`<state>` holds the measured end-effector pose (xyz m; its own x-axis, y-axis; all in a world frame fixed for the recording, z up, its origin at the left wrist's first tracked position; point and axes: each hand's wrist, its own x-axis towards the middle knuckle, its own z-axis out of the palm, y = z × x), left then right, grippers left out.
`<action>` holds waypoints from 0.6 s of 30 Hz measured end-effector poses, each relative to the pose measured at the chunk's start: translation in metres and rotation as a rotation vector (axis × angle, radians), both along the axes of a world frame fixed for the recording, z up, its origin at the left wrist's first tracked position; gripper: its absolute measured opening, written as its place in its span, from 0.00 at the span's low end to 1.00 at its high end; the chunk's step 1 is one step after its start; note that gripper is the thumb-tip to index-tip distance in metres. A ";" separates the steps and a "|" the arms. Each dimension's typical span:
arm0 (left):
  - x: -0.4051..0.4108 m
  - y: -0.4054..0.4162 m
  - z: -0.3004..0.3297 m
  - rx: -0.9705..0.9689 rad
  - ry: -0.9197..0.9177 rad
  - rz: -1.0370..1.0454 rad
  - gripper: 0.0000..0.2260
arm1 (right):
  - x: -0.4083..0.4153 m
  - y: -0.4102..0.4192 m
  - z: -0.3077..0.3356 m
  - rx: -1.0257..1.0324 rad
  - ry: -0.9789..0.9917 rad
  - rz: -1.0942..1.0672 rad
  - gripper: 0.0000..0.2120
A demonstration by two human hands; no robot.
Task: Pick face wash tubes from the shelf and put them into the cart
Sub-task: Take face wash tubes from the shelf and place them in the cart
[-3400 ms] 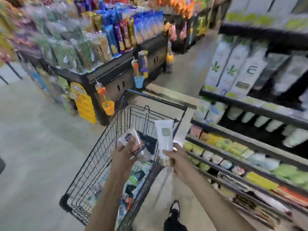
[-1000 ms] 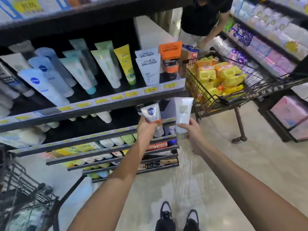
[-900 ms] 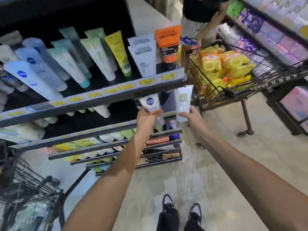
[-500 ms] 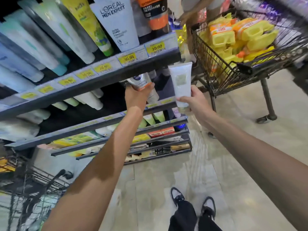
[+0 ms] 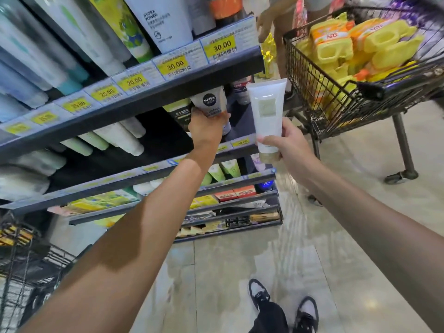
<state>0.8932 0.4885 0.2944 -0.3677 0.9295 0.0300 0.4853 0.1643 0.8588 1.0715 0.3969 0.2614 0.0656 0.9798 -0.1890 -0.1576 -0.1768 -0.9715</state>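
Note:
My left hand [image 5: 207, 127] grips a grey Nivea Men face wash tube [image 5: 210, 103] and holds it inside the second shelf level, just under the upper shelf's front edge [image 5: 144, 92]. My right hand [image 5: 282, 143] holds a white tube with a gold cap [image 5: 266, 114] upright in front of the shelf's right end. Several more face wash tubes [image 5: 120, 138] lie in rows on that level and on the one above. My own wire cart [image 5: 26, 263] shows only at the lower left edge.
Another black cart [image 5: 336, 97] piled with yellow packs stands right of the shelf, with a person [image 5: 276, 22] behind it. Lower shelf levels [image 5: 228, 195] hold small boxes. My black and white shoes [image 5: 283, 301] stand on the pale tiled floor.
I have turned from my cart to the shelf and stepped closer. My left hand has carried the Nivea tube up under the upper shelf; my right hand still holds the white tube.

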 end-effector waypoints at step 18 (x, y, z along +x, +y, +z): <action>0.002 0.015 -0.005 -0.047 0.104 -0.032 0.28 | -0.002 0.003 -0.010 0.041 0.042 -0.004 0.24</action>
